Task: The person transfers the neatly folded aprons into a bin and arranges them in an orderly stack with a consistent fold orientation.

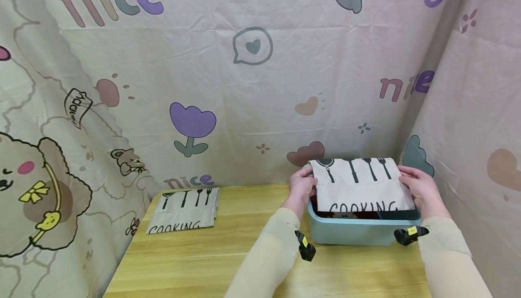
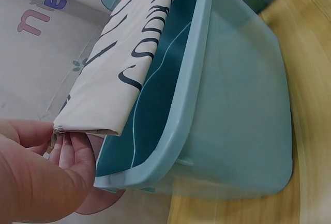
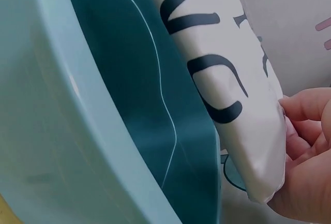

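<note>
Left curtain (image 1: 49, 189): hanging beside the tabletop, showing a cartoon bear with a yellow bow
Folded cloth (image 1: 183, 212): lying flat at the far left of the tabletop, bearing utensil prints and "COOKING", well apart from both hands
Wooden tabletop (image 1: 183, 262): supporting the folded cloth and the bin
Back curtain (image 1: 244, 85): rising behind the tabletop, displaying "nice", hearts and a purple tulip
Left hand (image 1: 301, 187): pinching the left edge of the held cloth between thumb and fingers
Held cloth (image 1: 362, 187): spanning between the hands over the mouth of the bin, hiding most of the opening
Blue bin (image 1: 362, 234): standing at the right of the tabletop, showing dark red and dark green matter under the cloth, its nature being too hidden to tell
Right hand (image 1: 419, 189): gripping the right edge of the held cloth, thumb and fingers closing narrowly on it
Right curtain (image 1: 480, 153): hanging near the right hand, bounding that side
</note>
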Action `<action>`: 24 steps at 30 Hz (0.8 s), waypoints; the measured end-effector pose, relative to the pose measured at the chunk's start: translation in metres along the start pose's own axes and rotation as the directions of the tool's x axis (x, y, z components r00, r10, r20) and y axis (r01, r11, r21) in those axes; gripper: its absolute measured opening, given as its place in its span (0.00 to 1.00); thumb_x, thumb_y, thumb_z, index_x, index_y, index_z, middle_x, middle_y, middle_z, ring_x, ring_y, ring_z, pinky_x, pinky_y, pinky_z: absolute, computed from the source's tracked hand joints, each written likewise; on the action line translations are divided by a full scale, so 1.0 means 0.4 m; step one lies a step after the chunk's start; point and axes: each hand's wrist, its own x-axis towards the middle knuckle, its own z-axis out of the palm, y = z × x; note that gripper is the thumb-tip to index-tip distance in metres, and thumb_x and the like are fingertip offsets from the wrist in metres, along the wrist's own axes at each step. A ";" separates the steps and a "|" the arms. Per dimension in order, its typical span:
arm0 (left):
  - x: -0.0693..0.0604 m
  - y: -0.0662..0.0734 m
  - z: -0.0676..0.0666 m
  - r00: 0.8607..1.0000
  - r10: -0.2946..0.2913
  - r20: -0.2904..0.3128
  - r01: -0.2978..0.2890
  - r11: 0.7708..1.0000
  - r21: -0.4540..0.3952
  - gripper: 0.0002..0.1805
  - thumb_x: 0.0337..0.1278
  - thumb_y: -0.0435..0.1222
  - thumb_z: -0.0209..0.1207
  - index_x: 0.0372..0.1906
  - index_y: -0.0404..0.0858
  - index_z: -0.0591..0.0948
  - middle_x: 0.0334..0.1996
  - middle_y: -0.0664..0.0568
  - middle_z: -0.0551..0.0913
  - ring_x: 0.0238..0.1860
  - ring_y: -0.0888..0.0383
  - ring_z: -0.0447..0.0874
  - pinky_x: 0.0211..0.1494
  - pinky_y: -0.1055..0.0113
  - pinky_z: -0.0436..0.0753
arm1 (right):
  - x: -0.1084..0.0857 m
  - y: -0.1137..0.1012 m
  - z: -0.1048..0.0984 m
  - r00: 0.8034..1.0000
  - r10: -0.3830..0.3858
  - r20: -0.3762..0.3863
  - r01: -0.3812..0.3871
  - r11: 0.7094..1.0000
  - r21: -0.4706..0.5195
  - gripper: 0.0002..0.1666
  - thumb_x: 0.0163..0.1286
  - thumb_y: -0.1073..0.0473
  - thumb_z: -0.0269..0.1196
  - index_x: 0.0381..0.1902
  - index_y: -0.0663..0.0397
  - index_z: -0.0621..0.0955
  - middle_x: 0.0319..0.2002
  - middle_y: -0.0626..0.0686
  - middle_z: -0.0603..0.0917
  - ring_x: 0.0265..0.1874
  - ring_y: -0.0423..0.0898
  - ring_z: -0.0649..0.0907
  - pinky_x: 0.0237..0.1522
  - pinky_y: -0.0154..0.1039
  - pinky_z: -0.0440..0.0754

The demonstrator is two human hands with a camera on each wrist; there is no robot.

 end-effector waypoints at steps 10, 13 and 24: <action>0.013 -0.011 -0.022 0.998 0.068 -0.005 -0.062 0.940 0.335 0.19 0.58 0.24 0.60 0.55 0.34 0.83 0.48 0.44 0.85 0.41 0.54 0.80 0.43 0.62 0.82 | -0.007 0.048 0.002 0.983 -0.184 0.021 0.182 0.940 -0.289 0.28 0.78 0.60 0.48 0.67 0.77 0.64 0.61 0.77 0.69 0.56 0.69 0.74 0.55 0.61 0.75; 0.015 -0.008 -0.034 0.996 0.092 0.000 -0.085 0.922 0.377 0.17 0.59 0.26 0.61 0.53 0.35 0.85 0.48 0.45 0.85 0.47 0.53 0.81 0.52 0.60 0.81 | -0.014 0.047 0.006 0.971 -0.241 0.011 0.230 0.910 -0.344 0.28 0.79 0.58 0.47 0.65 0.77 0.66 0.59 0.78 0.70 0.55 0.71 0.73 0.54 0.63 0.74; 0.009 -0.003 -0.065 0.988 0.154 0.019 -0.140 0.835 0.532 0.17 0.64 0.33 0.61 0.57 0.38 0.83 0.46 0.51 0.84 0.51 0.53 0.80 0.56 0.59 0.80 | -0.041 0.016 0.034 0.923 -0.385 0.020 0.359 0.840 -0.408 0.28 0.79 0.55 0.49 0.65 0.73 0.69 0.58 0.74 0.74 0.56 0.70 0.74 0.54 0.65 0.73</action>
